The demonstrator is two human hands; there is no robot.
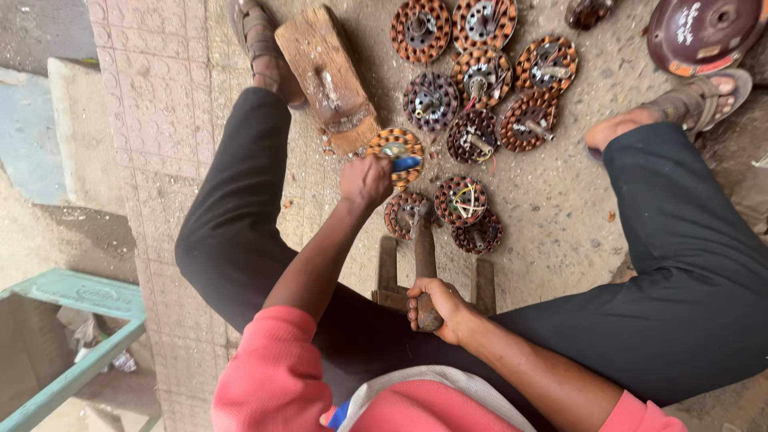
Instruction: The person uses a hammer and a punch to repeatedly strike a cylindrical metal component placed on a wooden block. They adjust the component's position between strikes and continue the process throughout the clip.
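Note:
My left hand (366,181) is closed around a blue-handled tool (406,163), which it holds over a round copper-wound motor stator (398,146) on the ground. Lower down, my right hand (438,309) grips the wooden handle of a hammer (425,254). The hammer's head rests on another stator (406,213) between my knees. Two more stators (462,200) lie just right of the hammer head. The tip of the blue-handled tool is hidden behind my left hand.
Several more stators (480,76) lie in a cluster further out. A wooden block (328,76) lies at upper left, a maroon round cover (704,32) at top right. My sandalled feet (696,100) flank the pile. A teal frame (76,320) stands at lower left.

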